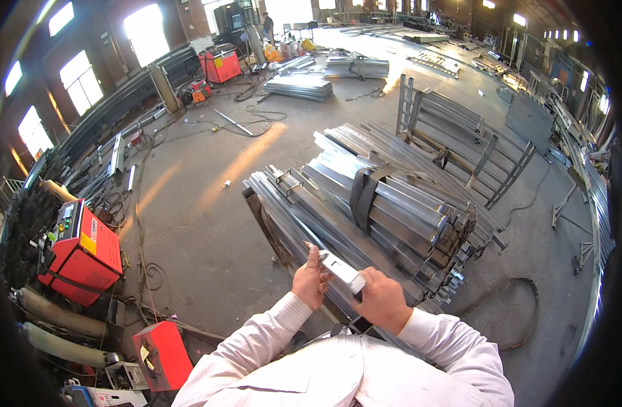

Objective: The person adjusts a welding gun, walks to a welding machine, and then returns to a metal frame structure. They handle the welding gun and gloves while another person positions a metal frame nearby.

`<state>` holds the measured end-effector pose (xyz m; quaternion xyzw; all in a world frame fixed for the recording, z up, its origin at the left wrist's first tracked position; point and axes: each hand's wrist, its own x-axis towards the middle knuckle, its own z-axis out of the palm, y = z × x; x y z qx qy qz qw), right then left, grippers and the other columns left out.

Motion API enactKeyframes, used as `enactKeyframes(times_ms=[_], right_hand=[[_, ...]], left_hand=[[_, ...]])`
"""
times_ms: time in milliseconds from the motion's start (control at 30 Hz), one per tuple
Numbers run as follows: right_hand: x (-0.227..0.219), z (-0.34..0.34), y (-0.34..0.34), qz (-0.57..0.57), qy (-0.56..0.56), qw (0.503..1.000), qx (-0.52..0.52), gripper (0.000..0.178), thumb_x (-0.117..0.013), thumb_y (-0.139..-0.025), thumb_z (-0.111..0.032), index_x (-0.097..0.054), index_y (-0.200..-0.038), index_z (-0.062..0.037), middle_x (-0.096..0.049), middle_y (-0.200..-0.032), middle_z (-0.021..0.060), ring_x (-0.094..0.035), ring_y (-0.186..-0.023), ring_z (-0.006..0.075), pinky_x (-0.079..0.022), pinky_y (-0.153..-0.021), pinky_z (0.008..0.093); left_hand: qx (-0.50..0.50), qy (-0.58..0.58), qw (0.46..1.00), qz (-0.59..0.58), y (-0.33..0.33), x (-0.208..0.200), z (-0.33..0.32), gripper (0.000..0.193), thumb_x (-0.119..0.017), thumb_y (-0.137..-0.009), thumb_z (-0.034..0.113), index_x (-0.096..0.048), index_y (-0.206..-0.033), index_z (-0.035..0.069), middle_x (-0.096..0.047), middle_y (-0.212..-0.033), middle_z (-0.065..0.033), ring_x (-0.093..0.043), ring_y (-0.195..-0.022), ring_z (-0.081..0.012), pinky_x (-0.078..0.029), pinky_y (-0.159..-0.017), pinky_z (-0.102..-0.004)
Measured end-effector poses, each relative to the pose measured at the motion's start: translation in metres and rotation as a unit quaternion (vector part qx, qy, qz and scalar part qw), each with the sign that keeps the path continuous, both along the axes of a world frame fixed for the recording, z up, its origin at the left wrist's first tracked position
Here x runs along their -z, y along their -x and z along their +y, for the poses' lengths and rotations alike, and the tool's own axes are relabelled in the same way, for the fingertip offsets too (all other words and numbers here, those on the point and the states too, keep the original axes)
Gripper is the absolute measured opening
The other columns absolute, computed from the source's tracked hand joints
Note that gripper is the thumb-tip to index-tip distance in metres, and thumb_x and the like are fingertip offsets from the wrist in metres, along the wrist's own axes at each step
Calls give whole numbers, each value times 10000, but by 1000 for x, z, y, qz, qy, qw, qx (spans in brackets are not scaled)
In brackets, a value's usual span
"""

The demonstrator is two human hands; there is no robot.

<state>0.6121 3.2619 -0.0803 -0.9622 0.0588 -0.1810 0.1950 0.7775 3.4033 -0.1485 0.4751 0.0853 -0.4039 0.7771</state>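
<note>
A short, pale silvery metal piece (342,269), shaped like a cut length of profile, is held between my two hands in front of my body. My left hand (311,281) pinches its far left end, thumb on top. Around its near right end the fingers of my right hand (383,300) are closed, hiding that end. Just beyond and below my hands lies a stack of long square metal tubes (318,224). On it rests a bundle of tubes (406,203) with a dark strap (365,193) around it.
A metal rack frame (480,146) stands behind the stack. At left are a red welding machine (87,251), a second red box (163,356) and gas cylinders (60,342). A strap loop (528,298) lies on the floor at right. More tube stacks (297,88) lie farther off.
</note>
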Motion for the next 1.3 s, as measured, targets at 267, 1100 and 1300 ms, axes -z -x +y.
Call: enactKeyframes(times_ms=[267,1100,1300], right_hand=[[-3,8,15,24,-81,992,-90,471,-849,-810,-272,-629,-1174,-71,-673,-1062,108,-716,-985,307,-594,-777,424],[132,12,-112,248,-653,708,-105,415,-545,-1110,-434,-741,-1195,-78,-762,-1151,118,-711,-1048,253,-546,-913,425],[157,19,-119,185,-819,516,-167,493,-345,-1196,-441,-594,-1438,-90,-713,-1306,99,-691,-1136,226,-563,-1013,413]], left_hand=[[50,82,991,97,-21,27,17,427,-597,-1074,511,-685,-949,113,-774,-954,-90,-756,-724,-244,-645,-676,-398],[38,186,979,77,-6,7,27,483,-538,-1065,450,-723,-1228,34,-793,-1020,-153,-777,-846,-288,-659,-805,-446],[49,225,970,81,-6,11,22,465,-540,-1069,424,-718,-1269,44,-810,-1046,-153,-794,-870,-309,-672,-790,-452]])
